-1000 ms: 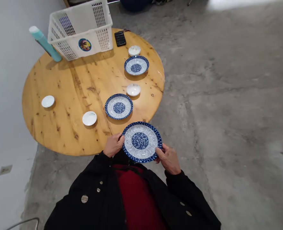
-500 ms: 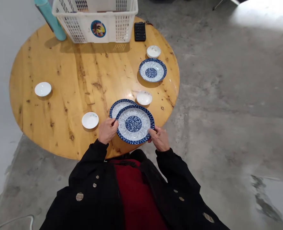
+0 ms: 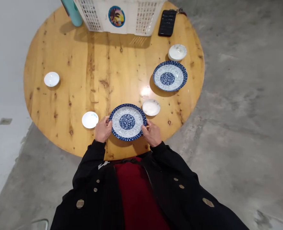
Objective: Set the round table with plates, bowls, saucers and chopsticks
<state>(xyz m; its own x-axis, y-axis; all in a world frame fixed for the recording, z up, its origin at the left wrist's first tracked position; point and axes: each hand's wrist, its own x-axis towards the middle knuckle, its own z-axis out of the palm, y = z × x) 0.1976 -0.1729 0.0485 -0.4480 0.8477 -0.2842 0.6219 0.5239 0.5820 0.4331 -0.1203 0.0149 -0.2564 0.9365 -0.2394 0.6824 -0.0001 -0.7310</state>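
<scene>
A blue-and-white plate point(image 3: 127, 122) is near the front edge of the round wooden table, gripped at both sides. My left hand point(image 3: 103, 129) pinches its left rim, thumb on top. On the opposite rim, my right hand point(image 3: 152, 133) is closed with its thumb over the edge. Any plate underneath is hidden from view. Close to the left hand sits a small white bowl point(image 3: 90, 119). Another white bowl point(image 3: 151, 107) stands just beyond the plate's right side. Farther back on the right lies a second blue-and-white plate point(image 3: 170, 76).
On the wooden table point(image 3: 83, 80) a white bowl point(image 3: 51, 79) stands far left and another bowl point(image 3: 177, 52) back right. A white plastic basket point(image 3: 129, 19), a teal bottle point(image 3: 73, 14) and a black case point(image 3: 167, 23) line the far side. Concrete floor surrounds the table.
The held plate has shifted left and away from me, over the second plate, whose rim no longer shows. Both hands keep their hold. The camera view has moved closer to the table.
</scene>
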